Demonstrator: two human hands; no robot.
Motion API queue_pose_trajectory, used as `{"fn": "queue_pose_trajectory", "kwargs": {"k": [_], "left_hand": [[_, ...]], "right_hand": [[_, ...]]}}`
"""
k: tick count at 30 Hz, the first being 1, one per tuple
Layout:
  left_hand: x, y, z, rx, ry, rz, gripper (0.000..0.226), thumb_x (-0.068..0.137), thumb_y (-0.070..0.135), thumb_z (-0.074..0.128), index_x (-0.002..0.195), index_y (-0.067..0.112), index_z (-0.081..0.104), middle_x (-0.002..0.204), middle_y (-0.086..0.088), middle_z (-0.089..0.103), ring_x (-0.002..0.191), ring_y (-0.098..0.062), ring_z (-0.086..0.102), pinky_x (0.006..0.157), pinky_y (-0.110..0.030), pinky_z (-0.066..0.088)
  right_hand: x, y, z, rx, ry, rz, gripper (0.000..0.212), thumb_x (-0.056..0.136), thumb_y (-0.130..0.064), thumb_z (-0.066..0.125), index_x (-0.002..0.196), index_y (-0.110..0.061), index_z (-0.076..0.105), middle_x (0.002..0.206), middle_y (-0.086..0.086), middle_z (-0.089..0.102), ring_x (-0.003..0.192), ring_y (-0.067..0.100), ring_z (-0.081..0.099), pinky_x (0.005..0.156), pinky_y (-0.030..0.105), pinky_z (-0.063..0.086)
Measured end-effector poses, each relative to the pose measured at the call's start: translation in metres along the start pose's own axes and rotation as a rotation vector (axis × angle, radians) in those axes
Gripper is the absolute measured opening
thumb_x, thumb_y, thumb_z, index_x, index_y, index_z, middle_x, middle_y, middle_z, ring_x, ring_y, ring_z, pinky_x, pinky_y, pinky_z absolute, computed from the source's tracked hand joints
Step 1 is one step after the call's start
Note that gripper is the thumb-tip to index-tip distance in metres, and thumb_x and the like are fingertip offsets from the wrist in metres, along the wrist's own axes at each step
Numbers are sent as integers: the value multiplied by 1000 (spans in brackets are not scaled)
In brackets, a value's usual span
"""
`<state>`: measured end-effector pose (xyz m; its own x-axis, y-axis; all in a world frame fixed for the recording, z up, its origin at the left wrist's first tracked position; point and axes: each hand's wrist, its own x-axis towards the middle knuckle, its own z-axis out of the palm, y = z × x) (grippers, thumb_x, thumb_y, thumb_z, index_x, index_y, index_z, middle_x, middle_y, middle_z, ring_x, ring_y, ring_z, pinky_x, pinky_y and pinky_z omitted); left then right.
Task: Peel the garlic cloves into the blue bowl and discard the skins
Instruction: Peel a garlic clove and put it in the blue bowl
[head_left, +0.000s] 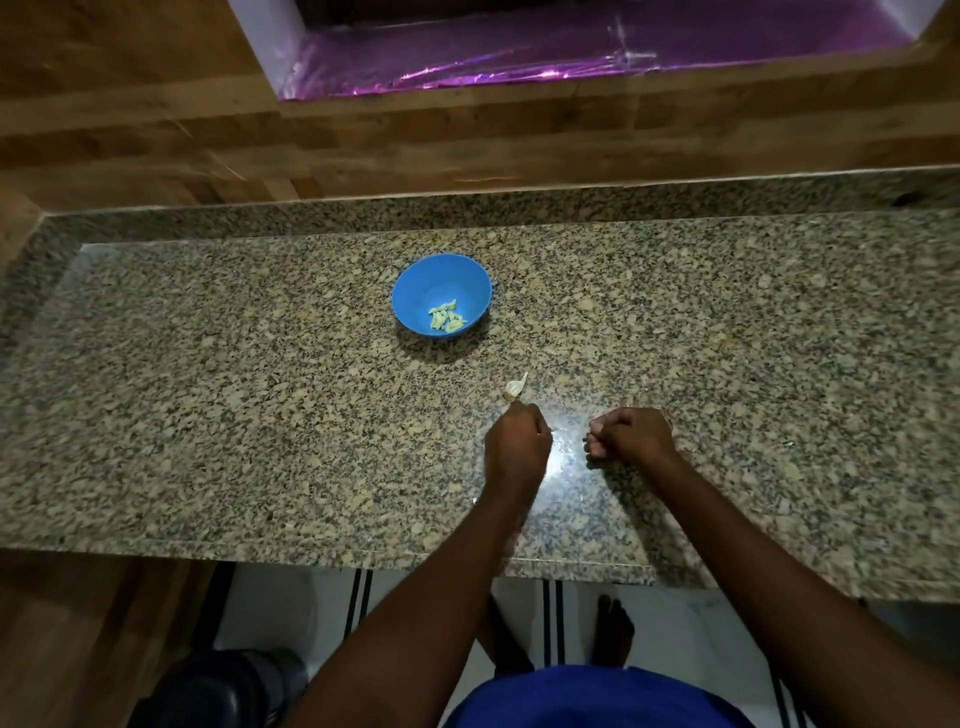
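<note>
On the speckled granite counter (208, 389) sits the blue bowl (442, 296), and everything else is placed from it. Inside the bowl, toward its near wall, lies a small heap of peeled garlic cloves (448, 317). Nearer the person than the bowl and a little to its right, a garlic piece (515, 387) with a papery tip rests on the stone, just at the fingertips of the left hand (517, 441). That hand is curled, knuckles up; whether its fingers actually pinch the garlic piece cannot be told, since they are hidden under the hand. Further right of the bowl and level with the left hand, the right hand (631, 434) is curled into a loose fist, fingers folded in; what it holds, if anything, is not visible. Beyond the bowl, a wooden wall panel (156, 130) rises behind the counter.
</note>
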<state>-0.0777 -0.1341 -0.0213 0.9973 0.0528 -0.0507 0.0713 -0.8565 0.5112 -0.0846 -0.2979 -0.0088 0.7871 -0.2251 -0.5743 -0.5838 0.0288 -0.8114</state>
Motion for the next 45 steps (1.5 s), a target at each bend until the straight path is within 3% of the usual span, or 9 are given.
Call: {"fn": "queue_pose_trajectory", "kwargs": {"k": [7, 12, 21, 25, 29, 32, 35, 41, 45], "left_hand": [[7, -25, -21, -57, 14, -96, 13, 95, 16, 57, 94, 14, 69, 89, -6, 67, 79, -25, 62, 63, -31, 43], [-16, -35, -16, 78, 79, 141, 18, 80, 1, 71, 95, 11, 71, 96, -7, 64, 87, -27, 61, 59, -32, 49], [-25, -40, -15, 125, 93, 271, 38, 67, -2, 79, 103, 7, 69, 96, -8, 64, 87, -27, 62, 62, -29, 52], [-29, -39, -14, 56, 97, 213, 37, 82, -1, 67, 118, 5, 65, 107, -11, 65, 98, -31, 60, 74, -38, 53], [-32, -33, -12, 8, 119, 207, 27, 89, 4, 61, 115, 9, 67, 107, -8, 65, 100, -26, 59, 78, -39, 53], [-29, -14, -17, -312, -30, 83, 18, 91, 10, 65, 107, 12, 72, 96, -6, 71, 84, -17, 66, 74, -34, 56], [-20, 9, -26, -648, -189, -114, 12, 89, 6, 68, 97, 8, 76, 77, -12, 73, 61, -16, 67, 58, -29, 59], [-3, 17, -33, -846, -379, -311, 3, 84, 6, 77, 87, 6, 77, 72, -21, 70, 60, -27, 65, 61, -55, 61], [6, 17, -37, -858, -501, -336, 5, 81, 4, 80, 84, 2, 77, 68, -18, 69, 56, -23, 65, 63, -38, 62]], "right_hand": [[8, 2, 13, -231, 46, -101, 8, 81, 11, 70, 73, 10, 66, 65, 23, 69, 54, 32, 70, 61, 51, 62], [10, -4, 17, -591, 111, -283, 17, 76, -2, 63, 60, -4, 65, 49, -2, 61, 47, 8, 59, 46, 13, 42], [4, 8, 24, -1042, 96, -610, 14, 85, -11, 60, 75, -13, 51, 69, 10, 61, 65, 31, 59, 55, 31, 30], [0, 13, 28, -1216, 38, -726, 19, 84, -9, 58, 80, -17, 42, 71, 8, 60, 66, 34, 60, 54, 32, 31], [4, 13, 20, -1134, 55, -670, 17, 84, -12, 61, 74, -16, 47, 65, 0, 59, 65, 27, 62, 53, 31, 34], [3, 6, 17, -581, 1, -401, 16, 83, 2, 62, 72, -7, 69, 59, 2, 65, 57, 17, 65, 60, 24, 55], [-10, -3, 11, -116, -141, -107, 13, 90, 12, 59, 81, 7, 67, 75, 30, 69, 64, 37, 70, 64, 58, 60], [-26, -15, -5, -68, -166, -152, 5, 91, 7, 64, 91, 11, 65, 81, 27, 73, 70, 39, 73, 62, 52, 61], [-27, -21, -8, -256, -129, -279, 8, 92, 3, 62, 87, 4, 69, 72, 11, 75, 61, 25, 74, 55, 26, 58]]}}
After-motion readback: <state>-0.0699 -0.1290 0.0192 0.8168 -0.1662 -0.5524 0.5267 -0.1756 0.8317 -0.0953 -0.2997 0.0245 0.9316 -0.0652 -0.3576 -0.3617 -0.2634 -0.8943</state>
